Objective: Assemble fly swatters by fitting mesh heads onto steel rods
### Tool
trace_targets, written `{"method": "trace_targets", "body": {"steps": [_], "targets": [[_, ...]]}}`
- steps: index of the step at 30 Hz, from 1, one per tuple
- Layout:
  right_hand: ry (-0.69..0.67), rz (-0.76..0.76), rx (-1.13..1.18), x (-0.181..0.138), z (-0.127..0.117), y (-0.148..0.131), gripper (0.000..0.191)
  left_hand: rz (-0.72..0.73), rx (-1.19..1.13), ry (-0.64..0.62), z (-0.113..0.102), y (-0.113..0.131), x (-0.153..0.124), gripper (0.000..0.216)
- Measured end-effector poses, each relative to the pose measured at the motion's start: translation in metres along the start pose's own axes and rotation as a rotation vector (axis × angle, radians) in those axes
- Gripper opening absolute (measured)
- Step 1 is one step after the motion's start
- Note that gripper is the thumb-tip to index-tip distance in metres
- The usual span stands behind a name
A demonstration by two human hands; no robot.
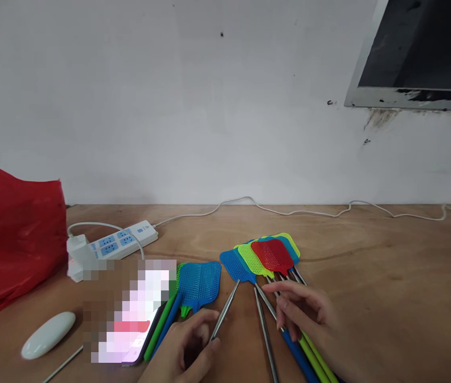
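Observation:
My left hand [191, 346] pinches a thin metal telescopic rod [227, 308] between thumb and fingers. The rod's upper tip lies by the lower edge of a blue fly swatter head [236, 265]; I cannot tell whether they join. My right hand [309, 314] is over the handles of the fanned-out swatters, index finger stretched out and the others loosely bent. In that fan are a yellow-green swatter head [252, 258] and a red swatter head [273, 255]. Another metal rod [265, 335] lies between my hands. Left of them rests a blue swatter [200, 282] over a green one.
At the left are a red plastic bag [13, 239], a white power strip [125, 242] with a plugged-in charger, a partly blurred lit phone [145, 319] and a white oval object [48, 335]. A white cable [289, 213] runs along the wall.

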State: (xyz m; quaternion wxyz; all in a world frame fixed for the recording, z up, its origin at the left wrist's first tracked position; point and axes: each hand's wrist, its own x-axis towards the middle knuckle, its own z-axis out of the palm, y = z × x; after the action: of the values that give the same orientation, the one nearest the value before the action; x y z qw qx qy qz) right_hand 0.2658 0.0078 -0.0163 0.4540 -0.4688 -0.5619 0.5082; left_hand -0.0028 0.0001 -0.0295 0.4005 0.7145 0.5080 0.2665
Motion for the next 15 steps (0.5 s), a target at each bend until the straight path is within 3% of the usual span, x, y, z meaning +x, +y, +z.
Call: {"method": "trace_targets", "body": {"steps": [9, 15], "targets": [[0.109, -0.089, -0.055, 0.002, 0.005, -0.003, 0.039, -0.018, -0.206, -0.138, 0.000, 0.014, 0.002, 0.042], [0.139, -0.208, -0.396, 0.004, -0.001, 0.005, 0.031, -0.014, -0.085, -0.199, -0.001, 0.018, -0.001, 0.032]]}}
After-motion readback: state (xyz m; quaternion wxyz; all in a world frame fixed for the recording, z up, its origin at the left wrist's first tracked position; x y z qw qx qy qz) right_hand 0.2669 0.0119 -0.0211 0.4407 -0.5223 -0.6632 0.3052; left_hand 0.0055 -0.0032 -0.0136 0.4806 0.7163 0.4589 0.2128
